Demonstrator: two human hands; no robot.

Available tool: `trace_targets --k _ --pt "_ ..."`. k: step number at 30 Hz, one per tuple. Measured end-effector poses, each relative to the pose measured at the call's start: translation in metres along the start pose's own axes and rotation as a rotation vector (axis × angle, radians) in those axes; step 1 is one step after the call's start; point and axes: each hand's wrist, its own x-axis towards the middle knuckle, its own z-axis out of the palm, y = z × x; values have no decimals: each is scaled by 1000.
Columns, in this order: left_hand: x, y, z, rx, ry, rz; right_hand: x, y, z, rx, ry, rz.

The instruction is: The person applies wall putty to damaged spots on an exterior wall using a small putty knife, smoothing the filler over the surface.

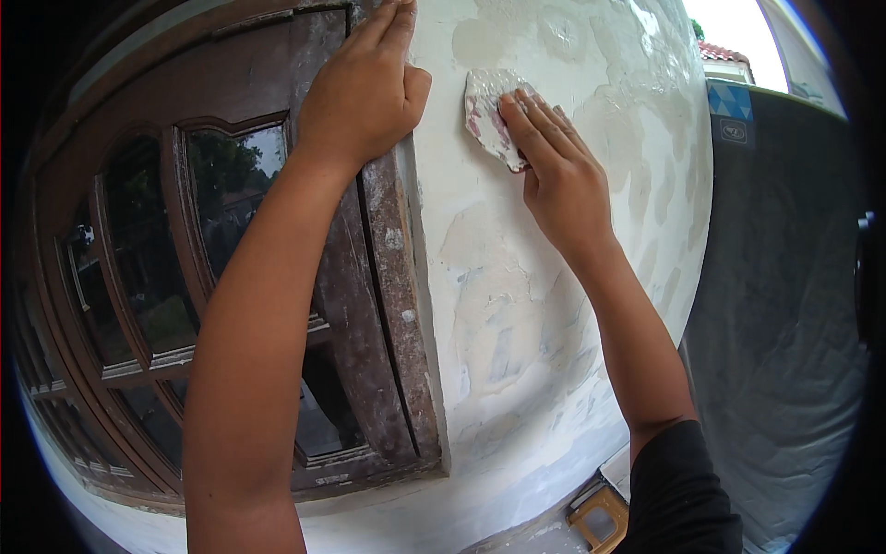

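Landmark: the brown wooden window frame point(397, 268). A flat, ragged-edged pad point(489, 115), whitish with pinkish patches, lies just right of the frame's upper right side, apparently flat against the patched white wall point(498, 286). Its visible part runs longer up-and-down than across, its lower end leaning away from the frame.

The right hand point(563, 175) is on the pad and is the nearer; fingers are extended close together, pressing its right portion. The thumb is mostly hidden. The pad lies up and to the left of this palm. The left hand point(366, 97) rests at the frame's upper right side, fingers together and pointing up, thumb bent; its palm is concealed, so whether it grips anything cannot be told.

Edges: the frame bounds the pad's left, with a narrow strip of wall between. Open wall extends below the pad and rightward from the frame to a dark grey sheet point(784, 277). A yellowish-brown stool point(600, 522) stands below and right of the frame.
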Motion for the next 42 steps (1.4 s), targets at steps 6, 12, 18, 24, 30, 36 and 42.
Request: trace_targets --k 6,12,18,24,30,36,42 --pt "5 7 3 -22 8 11 30 20 -10 -45 148 11" --pt "6 5 2 1 5 32 25 6 8 43 32 5" --pt "2 3 1 -5 11 19 -6 -15 -18 37 34 -16" --pt "8 9 -1 -57 5 11 66 19 12 -7 197 -27" --pt "1 -1 1 -89 34 30 -10 -16 -10 39 8 -47" --pt "6 3 3 -95 20 10 54 17 -1 -36 212 -71" --pt "1 -1 -3 -72 11 -8 -7 -19 -7 101 -22 -11"
